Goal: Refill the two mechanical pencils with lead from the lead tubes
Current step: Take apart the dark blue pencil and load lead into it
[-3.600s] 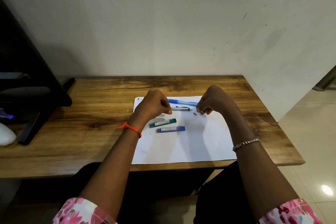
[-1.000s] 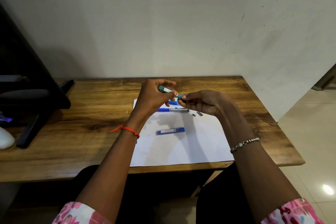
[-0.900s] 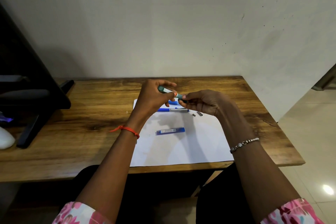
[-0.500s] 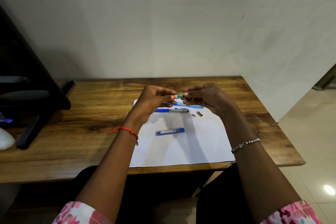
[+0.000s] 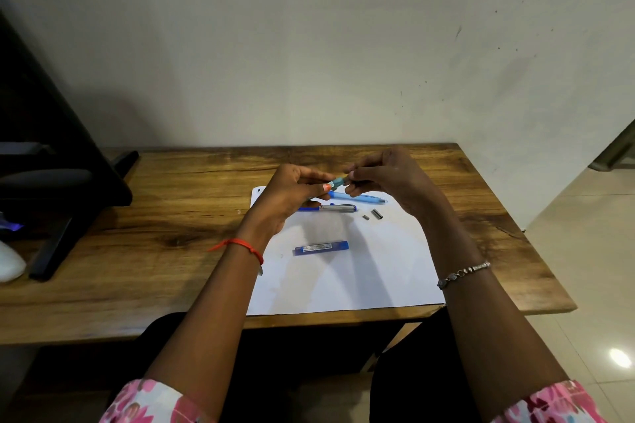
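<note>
My left hand [image 5: 292, 192] grips the green lead tube [image 5: 338, 181] above the white paper [image 5: 347, 275], and my right hand [image 5: 388, 178] pinches the tube's right end. Most of the tube is hidden inside my fingers. Below the hands lie a light blue mechanical pencil [image 5: 360, 197] and a dark blue and silver mechanical pencil [image 5: 335, 208]. Two small metal pencil parts [image 5: 372, 215] lie to the right of them. A blue lead tube [image 5: 321, 247] lies flat in the middle of the paper.
The paper sits on a wooden desk [image 5: 154, 251] against a pale wall. A black stand [image 5: 68, 203] and a white object [image 5: 10, 263] occupy the desk's left end. The desk's right edge borders a tiled floor [image 5: 591, 251].
The green lead tube was picked off the paper and lifted between both hands. In the last second the hands drew closer together and the right hand rose slightly.
</note>
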Tool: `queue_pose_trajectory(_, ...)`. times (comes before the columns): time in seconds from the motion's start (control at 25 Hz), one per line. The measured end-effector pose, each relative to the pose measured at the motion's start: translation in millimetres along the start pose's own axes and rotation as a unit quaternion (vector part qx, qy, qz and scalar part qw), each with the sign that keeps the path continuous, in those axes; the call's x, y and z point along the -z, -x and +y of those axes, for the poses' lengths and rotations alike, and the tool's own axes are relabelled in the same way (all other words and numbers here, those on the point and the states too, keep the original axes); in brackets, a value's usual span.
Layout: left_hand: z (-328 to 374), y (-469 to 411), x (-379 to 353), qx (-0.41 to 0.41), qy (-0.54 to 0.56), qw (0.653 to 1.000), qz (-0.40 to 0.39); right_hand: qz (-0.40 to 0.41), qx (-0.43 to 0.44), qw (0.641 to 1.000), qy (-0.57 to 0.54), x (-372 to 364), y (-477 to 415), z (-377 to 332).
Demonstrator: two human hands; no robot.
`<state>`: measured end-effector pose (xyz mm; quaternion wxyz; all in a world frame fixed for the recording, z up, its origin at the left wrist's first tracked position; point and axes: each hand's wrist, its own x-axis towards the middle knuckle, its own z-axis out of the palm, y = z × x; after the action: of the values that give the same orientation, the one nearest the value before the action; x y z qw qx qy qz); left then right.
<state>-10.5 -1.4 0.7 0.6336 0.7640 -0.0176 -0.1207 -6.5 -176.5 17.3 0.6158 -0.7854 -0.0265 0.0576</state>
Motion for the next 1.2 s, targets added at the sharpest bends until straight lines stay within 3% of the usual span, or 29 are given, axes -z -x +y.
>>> queue_pose_trajectory(0.24,0.1,0.7,-0.3,0.006,0.007,1.0,-0.007,0.008,0.022,0.998,0.053,-1.9,-1.3,-0.3)
queue_pose_trajectory(0.6,0.5,1.3,-1.5,0.008,0.007,1.0,-0.007,-0.009,0.03,0.999,0.023,1.9,-0.9,0.1)
queue_pose_trajectory(1.2,1.7,4.3,-3.9,0.009,0.005,1.0,-0.022,0.093,0.101,0.987,0.078,-2.0,-2.0,-3.0)
